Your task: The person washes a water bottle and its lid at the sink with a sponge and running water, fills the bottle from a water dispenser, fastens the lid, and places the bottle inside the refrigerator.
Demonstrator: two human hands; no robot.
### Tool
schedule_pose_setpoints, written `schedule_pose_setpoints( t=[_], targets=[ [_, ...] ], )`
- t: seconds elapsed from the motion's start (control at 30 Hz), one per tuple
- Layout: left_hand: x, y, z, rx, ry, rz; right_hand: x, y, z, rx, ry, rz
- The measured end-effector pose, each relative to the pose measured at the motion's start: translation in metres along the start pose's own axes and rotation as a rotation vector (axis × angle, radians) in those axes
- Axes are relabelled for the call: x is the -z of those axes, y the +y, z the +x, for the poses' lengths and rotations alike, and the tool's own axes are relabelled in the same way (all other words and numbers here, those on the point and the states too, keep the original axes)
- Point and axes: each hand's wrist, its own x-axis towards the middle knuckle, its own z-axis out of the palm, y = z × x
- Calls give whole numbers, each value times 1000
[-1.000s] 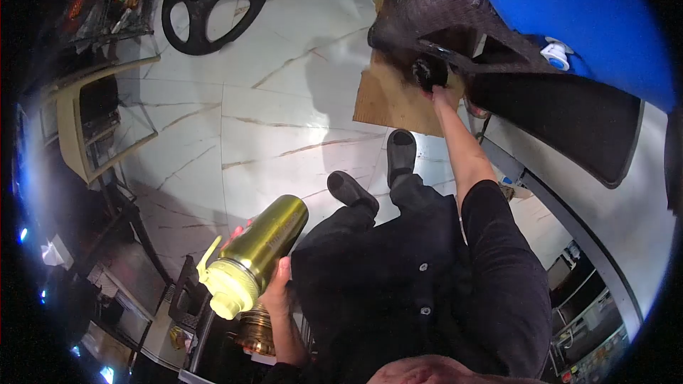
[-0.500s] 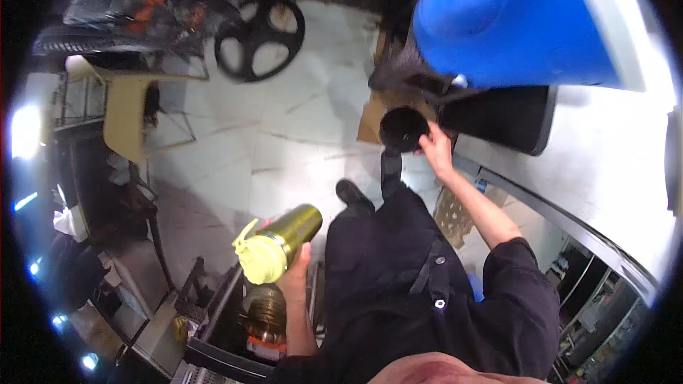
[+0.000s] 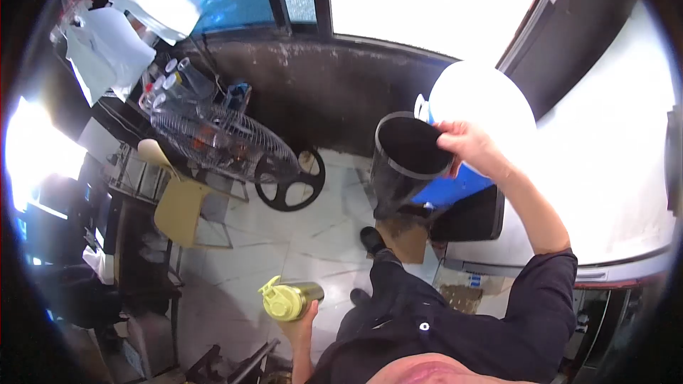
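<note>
In my left hand (image 3: 300, 321), low at the front, is a bottle (image 3: 307, 290) with a yellow-green lid (image 3: 282, 303) and a metallic body. Its lid faces up toward me and my fingers are closed around the body. My right hand (image 3: 471, 148) reaches out and closes on the right rim of a dark, open-topped cylindrical container (image 3: 414, 148). The container has a grey rim, and its inside is too dark to make out. Just beside it, partly behind my hand, stands a blue drum-like vessel (image 3: 455, 186) with a white top (image 3: 484, 99).
A white counter (image 3: 605, 192) runs along the right. A pedestal fan (image 3: 220, 139) and a spoked black wheel-like base (image 3: 290, 183) stand ahead left, by a beige chair (image 3: 179, 212). Cardboard (image 3: 402, 240) lies on the tiled floor (image 3: 263, 263).
My view has tilted up, bringing the windows in. My right hand and the dark container appear higher and larger beside the blue vessel. The bottle stays in my left hand, now farther forward.
</note>
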Motion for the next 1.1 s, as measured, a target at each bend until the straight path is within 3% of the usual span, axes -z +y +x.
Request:
schedule_pose_setpoints(
  t=[0.17, 0.3, 0.37, 0.43, 0.5, 0.67, 0.77, 0.93, 1.03, 1.1],
  targets=[
    [-41, 16, 50, 145, -22, -24, 86, -48, 84, 256, 436, -209],
    [-79, 54, 66, -14, 70, 10, 162, -81, 129, 294, 785, -407],
    [-120, 76, 94, 103, 97, 29, 215, -70, 182, 228, 918, -676],
    [-146, 104, 114, 255, 131, 109, 288, -42, 239, 167, 907, -651],
    [-155, 86, 130, 211, 91, 110, 321, -31, 269, 110, 1028, -816],
    [-160, 94, 148, 120, -14, 233, 375, -8, 288, -31, 1030, -1079],
    [-155, 83, 150, 190, -3, 216, 405, 19, 296, -13, 1060, -1500],
    [-154, 69, 168, 119, -3, 261, 407, 32, 313, -335, 870, -1622],
    [-148, 65, 169, 122, -13, 243, 423, 52, 361, -273, 778, -1676],
    [-139, 58, 170, 119, -11, 227, 425, 63, 418, -265, 865, -1484]
  ],
)
